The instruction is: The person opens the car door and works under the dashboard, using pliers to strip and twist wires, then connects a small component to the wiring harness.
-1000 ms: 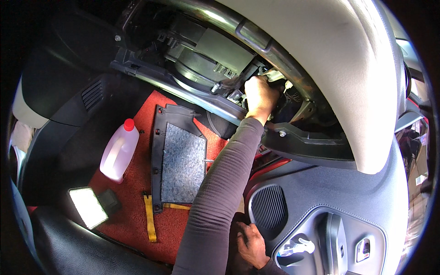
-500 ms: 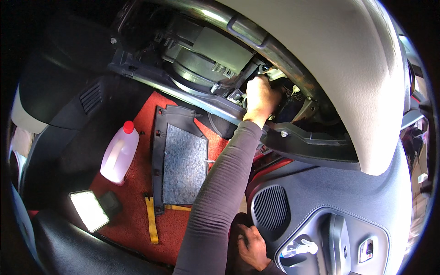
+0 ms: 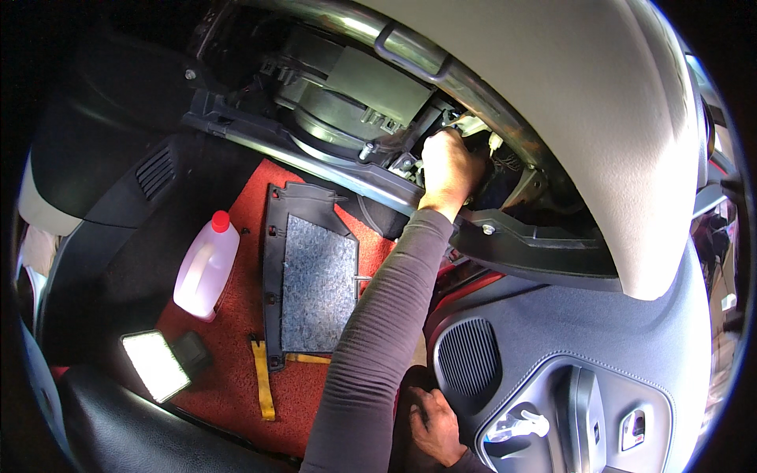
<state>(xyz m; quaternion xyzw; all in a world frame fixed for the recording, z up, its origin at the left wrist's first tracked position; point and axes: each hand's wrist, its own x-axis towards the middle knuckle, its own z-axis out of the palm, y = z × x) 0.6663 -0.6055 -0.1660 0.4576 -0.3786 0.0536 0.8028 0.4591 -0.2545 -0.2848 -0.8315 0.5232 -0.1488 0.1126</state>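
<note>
My left hand (image 3: pixel 449 169) is deep in the uncovered dashboard cavity, below the metal cross bar (image 3: pixel 418 55). Its knuckles face up and its fingers are hidden among dark parts, so what they touch cannot be seen. Close to it are a small white connector (image 3: pixel 494 143) on thin wires and the black blower housing (image 3: pixel 339 118). Down by the door, my right hand (image 3: pixel 435 426) lies on my dark-clad leg with loosely bent fingers, slightly apart, holding nothing.
On the red mat (image 3: pixel 229 370) lie a black trim panel with grey felt (image 3: pixel 319 284), a yellow pry tool (image 3: pixel 263 382), a pale pink jug with red cap (image 3: pixel 206 272) and a lit work lamp (image 3: pixel 156 364). The door panel (image 3: pixel 544 323) stands at right, a spray bottle (image 3: pixel 516 426) in its pocket.
The white connector beside my left hand has shifted a little up and left and shows more. My left hand has barely moved, and my right hand stays on my leg.
</note>
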